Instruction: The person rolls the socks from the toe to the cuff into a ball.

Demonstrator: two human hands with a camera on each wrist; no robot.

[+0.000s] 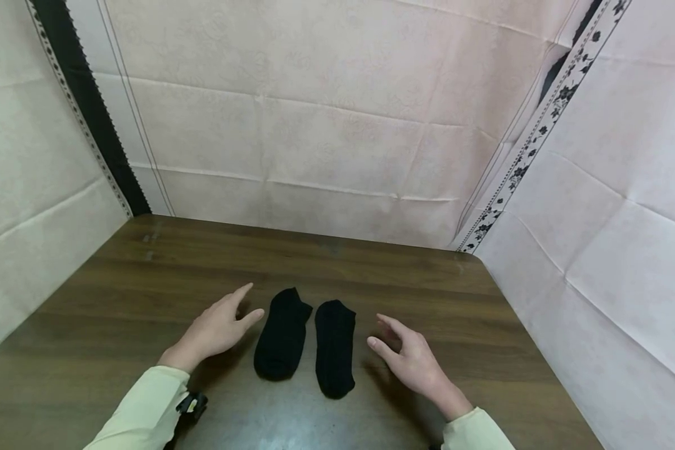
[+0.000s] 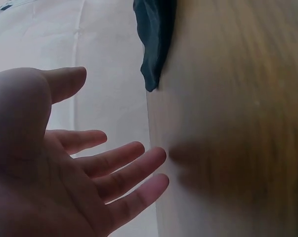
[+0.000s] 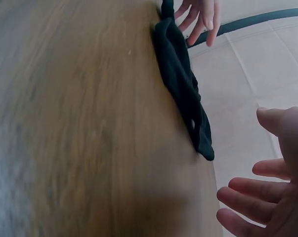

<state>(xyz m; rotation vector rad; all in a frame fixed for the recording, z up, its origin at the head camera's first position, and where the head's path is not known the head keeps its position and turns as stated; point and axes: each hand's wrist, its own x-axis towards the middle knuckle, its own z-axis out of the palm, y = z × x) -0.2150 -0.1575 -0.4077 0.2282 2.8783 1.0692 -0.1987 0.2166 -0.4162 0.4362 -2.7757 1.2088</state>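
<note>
Two black ankle socks lie flat side by side on the wooden table. The left sock [image 1: 282, 337] tilts slightly, its toe or heel end toward me; the right sock [image 1: 335, 350] lies nearly straight. My left hand [image 1: 216, 328] hovers just left of the left sock, fingers extended and thumb apart, holding nothing. To the right of the right sock, my right hand [image 1: 410, 359] is held above the table with fingers loosely bent and nothing in them. In the left wrist view a dark sock [image 2: 156, 39] shows beyond the thumb. The right wrist view shows a sock [image 3: 181, 79] edge-on.
The brown wooden table [image 1: 146, 281] has rounded far corners. Creased pale cloth [image 1: 337, 137] hangs behind it, with more cloth on both sides. A floral border [image 1: 517, 169] runs down the right corner, and a black strip [image 1: 95, 106] down the left.
</note>
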